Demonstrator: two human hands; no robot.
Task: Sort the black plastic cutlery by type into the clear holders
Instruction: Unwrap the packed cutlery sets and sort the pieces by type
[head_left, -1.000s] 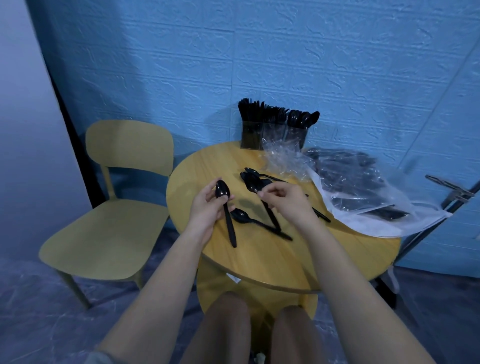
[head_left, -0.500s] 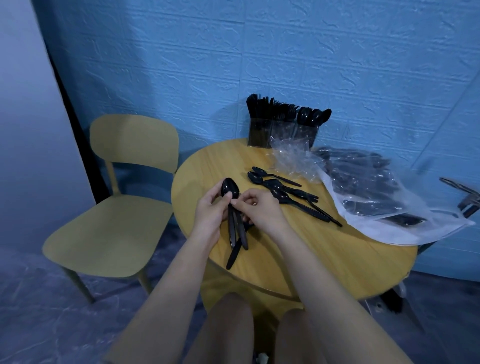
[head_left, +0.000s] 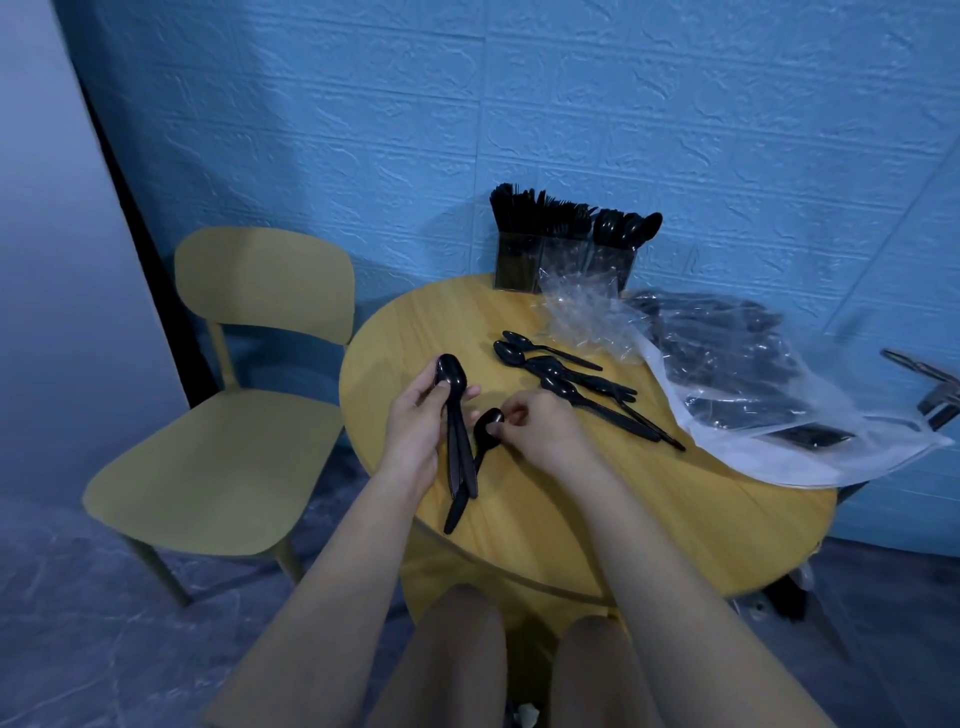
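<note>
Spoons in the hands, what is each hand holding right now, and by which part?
The left hand grips a bunch of spoons just below their bowls. The right hand pinches a single spoon at its bowl.

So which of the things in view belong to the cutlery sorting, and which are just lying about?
Job:
- black plastic spoons gripped in left hand
- black spoon pinched by right hand
- loose black spoons on table
- clear holders
- clear bag of cutlery

Lying about:
- yellow chair
- crumpled clear wrapper
</note>
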